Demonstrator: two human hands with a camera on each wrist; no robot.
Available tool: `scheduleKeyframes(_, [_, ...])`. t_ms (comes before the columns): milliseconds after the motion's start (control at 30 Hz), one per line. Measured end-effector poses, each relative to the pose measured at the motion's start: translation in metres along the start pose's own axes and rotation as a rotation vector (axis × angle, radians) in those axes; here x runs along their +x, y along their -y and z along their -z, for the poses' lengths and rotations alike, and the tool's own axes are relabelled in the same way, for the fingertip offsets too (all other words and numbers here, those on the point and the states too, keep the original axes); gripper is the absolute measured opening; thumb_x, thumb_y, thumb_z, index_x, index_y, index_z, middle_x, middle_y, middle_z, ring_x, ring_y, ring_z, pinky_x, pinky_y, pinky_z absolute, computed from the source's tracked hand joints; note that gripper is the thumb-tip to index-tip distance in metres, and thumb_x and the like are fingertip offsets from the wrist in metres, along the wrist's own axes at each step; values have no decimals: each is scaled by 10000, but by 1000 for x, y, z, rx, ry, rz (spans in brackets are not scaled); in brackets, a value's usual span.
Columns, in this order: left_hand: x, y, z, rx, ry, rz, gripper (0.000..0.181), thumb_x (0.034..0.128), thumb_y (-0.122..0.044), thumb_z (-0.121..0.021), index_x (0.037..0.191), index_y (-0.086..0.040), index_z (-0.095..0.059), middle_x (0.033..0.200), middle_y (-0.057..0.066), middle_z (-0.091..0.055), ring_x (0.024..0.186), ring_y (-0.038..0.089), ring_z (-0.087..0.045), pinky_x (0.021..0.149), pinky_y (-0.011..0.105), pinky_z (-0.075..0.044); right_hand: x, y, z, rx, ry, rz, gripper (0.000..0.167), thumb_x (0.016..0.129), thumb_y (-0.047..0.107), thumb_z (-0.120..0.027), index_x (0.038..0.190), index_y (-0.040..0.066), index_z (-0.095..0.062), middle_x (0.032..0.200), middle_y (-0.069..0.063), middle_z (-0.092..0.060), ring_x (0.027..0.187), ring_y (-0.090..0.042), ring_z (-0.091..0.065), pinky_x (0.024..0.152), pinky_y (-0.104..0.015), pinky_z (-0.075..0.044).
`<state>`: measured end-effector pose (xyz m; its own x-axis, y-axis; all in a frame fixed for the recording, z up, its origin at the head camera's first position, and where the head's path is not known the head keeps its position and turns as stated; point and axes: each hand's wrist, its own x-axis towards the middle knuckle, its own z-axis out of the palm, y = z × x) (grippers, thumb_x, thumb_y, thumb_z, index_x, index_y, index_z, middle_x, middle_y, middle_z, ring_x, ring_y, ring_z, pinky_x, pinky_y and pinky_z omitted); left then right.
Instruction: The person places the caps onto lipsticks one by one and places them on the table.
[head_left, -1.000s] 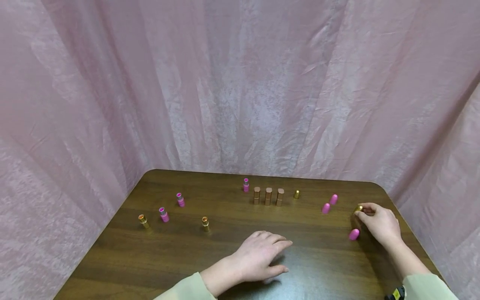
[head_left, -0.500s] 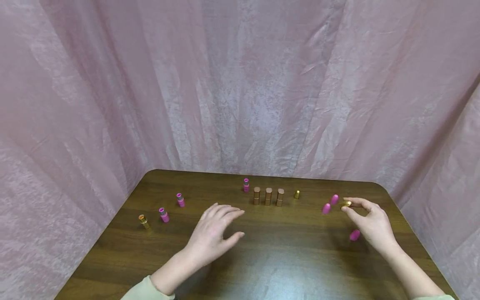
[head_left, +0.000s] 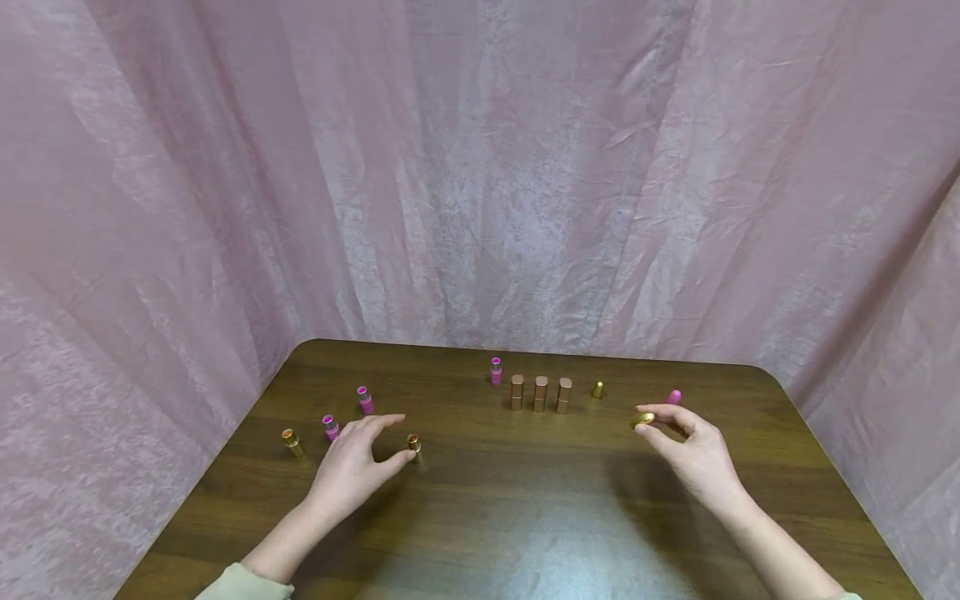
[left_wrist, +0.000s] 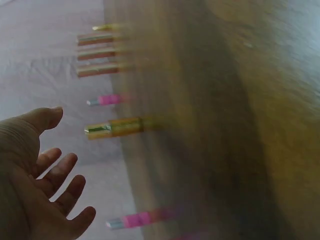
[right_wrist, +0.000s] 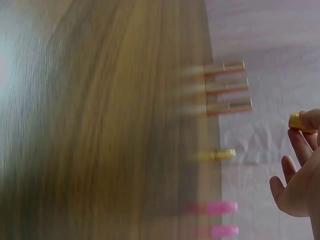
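My right hand point(head_left: 697, 454) pinches a gold lipstick cap point(head_left: 643, 419) between thumb and fingertips, raised above the table; the right wrist view shows the same gold cap point(right_wrist: 296, 121). My left hand point(head_left: 351, 465) reaches over the table at left, thumb and fingers spread apart, holding nothing. Just beyond its thumb stands an uncapped gold lipstick point(head_left: 415, 447); in the left wrist view that gold lipstick point(left_wrist: 112, 128) is apart from the fingers. Another uncapped gold lipstick point(head_left: 292, 442) stands farther left. Two uncapped pink lipsticks, one at front point(head_left: 330, 427) and one behind point(head_left: 364, 400), stand beside the left hand.
Three capped copper lipsticks point(head_left: 540, 394) stand in a row at the back, between an uncapped pink lipstick point(head_left: 496, 371) and a gold cap point(head_left: 597, 390). A pink cap point(head_left: 675, 397) shows behind my right hand; others are hidden. Pink curtains point(head_left: 480, 183) surround the wooden table point(head_left: 510, 517).
My right hand has lifted the gold cap from the table's right side and carried it left. The left hand has moved left and forward to the uncapped gold lipstick.
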<state>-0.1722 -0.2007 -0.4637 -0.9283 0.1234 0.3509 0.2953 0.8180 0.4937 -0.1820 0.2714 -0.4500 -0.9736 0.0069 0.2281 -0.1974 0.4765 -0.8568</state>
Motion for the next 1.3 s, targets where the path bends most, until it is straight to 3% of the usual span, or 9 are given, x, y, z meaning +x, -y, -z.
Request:
scheduleKeyframes(133, [-1,11,-8,-21,74,100,525,819,-322,-860,1277,-129,-692,1187,25,-711,1162,309,-603,986,509,-454,0,4,-18,165,8,2,368,940,195,-766,1254,17,-693,1066,-91,-734,975,-39,-673,816,-164,-524])
scheduleKeyframes(233, [2,17,-15,-13,112,136,480,812,-295,-863,1230,-118,-708,1150,26,-719,1145,310,-615,981,508,-460,0,7,-31,283,9,-56,354,942,158,-758,1249,-4,-689,1048,-36,-738,964,-45,-668,835,-178,-520])
scheduleKeyframes(367, [7,21,-24,8,138,168,391,803,-275,-868,1140,-133,-731,1087,3,-731,1082,305,-634,926,511,-482,0,11,-47,489,4,-197,250,955,156,-740,1188,65,-730,1062,77,-730,1010,-57,-639,897,-210,-497])
scheduleKeyframes(533, [9,20,-32,38,169,201,313,797,-303,-869,1044,-177,-723,1004,-51,-717,1016,287,-630,862,519,-479,0,11,-62,696,-5,-327,125,961,83,-713,1041,169,-756,1089,95,-722,1011,-49,-635,904,-270,-534])
scheduleKeyframes(700, [10,21,-36,47,178,222,303,802,-321,-868,1023,-183,-713,970,-68,-703,988,274,-616,835,517,-454,-2,8,-67,717,-9,-372,151,951,53,-709,1004,188,-750,1066,98,-726,987,-45,-638,898,-289,-546])
scheduleKeyframes(933, [11,19,-40,60,172,226,284,802,-322,-874,1003,-203,-713,934,-88,-690,958,252,-606,797,503,-432,-5,7,-72,704,4,-400,251,947,53,-706,1191,-2,-679,1064,59,-705,984,-72,-634,935,-328,-541])
scheduleKeyframes(1300, [18,15,-38,56,165,191,220,815,-282,-848,939,-214,-680,957,-49,-698,963,278,-632,806,516,-459,-9,7,-76,734,16,-414,263,942,47,-703,1190,-27,-659,1066,24,-699,1009,-126,-632,971,-377,-529])
